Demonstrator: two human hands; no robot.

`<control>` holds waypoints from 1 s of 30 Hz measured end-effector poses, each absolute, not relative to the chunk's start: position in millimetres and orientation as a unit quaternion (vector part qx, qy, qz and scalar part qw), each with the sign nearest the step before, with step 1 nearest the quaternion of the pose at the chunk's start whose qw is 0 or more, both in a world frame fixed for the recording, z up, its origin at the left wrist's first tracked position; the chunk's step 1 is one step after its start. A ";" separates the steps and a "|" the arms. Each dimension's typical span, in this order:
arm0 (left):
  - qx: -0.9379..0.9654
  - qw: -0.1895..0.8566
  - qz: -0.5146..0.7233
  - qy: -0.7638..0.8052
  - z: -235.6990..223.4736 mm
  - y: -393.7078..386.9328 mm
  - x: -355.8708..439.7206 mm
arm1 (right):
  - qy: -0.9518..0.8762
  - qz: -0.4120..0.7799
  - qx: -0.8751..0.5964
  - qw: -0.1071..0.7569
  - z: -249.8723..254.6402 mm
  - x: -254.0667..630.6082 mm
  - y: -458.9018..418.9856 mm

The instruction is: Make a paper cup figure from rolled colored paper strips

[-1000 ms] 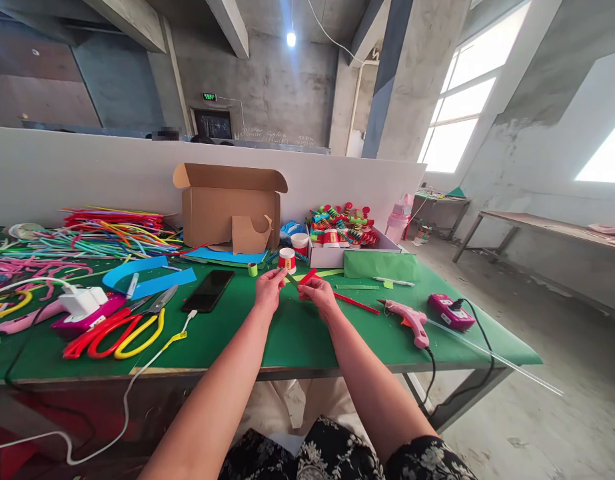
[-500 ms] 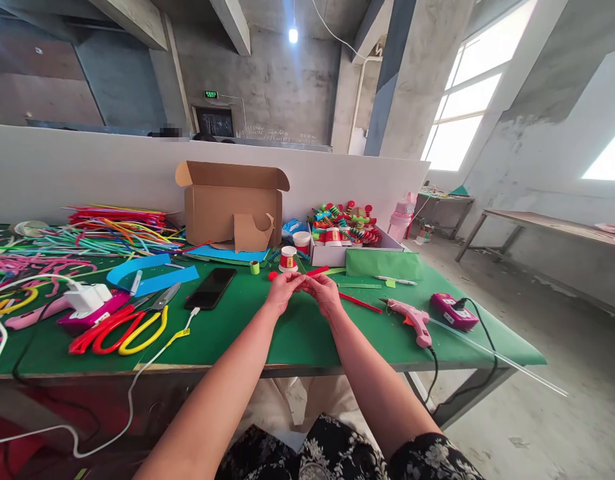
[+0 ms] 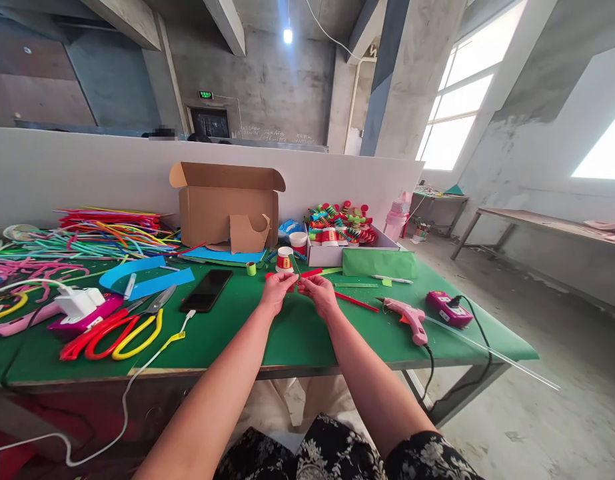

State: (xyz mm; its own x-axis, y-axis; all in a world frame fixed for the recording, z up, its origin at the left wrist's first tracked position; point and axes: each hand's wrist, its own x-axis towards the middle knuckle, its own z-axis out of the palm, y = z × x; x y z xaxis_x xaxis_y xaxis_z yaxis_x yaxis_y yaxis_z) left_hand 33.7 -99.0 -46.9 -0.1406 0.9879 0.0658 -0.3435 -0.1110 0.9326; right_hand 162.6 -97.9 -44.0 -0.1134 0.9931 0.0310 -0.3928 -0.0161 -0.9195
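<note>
My left hand [image 3: 278, 291] and my right hand [image 3: 318, 293] are held close together over the table, thumbs and fingertips pinched. Between the fingertips a thin green strip [image 3: 296, 265] shows, pointing up and away; most of it is hidden by the fingers. Just beyond my hands stands a small red and white paper cup [image 3: 284, 259], with a second cup [image 3: 298, 243] behind it. A red strip [image 3: 357, 303] lies right of my right hand, and a green paper roll [image 3: 250, 269] sits beyond my left hand.
A pink glue gun [image 3: 406, 317] lies at right near a purple power socket [image 3: 448, 309]. Left are a phone [image 3: 206, 291], scissors [image 3: 142, 327] and pipe cleaners [image 3: 112, 230]. Behind stand a cardboard box [image 3: 207, 207] and a tray [image 3: 332, 255] of decorated cups.
My hands have drawn slightly apart, opening a small gap between the fingertips. The whole view has shifted a little, so things appear slightly further left.
</note>
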 end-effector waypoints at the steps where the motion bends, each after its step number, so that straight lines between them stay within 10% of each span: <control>1: 0.390 0.529 0.634 0.409 -47.0 -99.2 33.9 | -0.419 0.617 -0.356 0.562 -45.0 162.8 -97.3; 30: 0.404 0.525 0.638 0.392 -44.4 -101.1 35.1 | -0.374 0.692 -0.295 0.543 -47.8 166.5 -95.0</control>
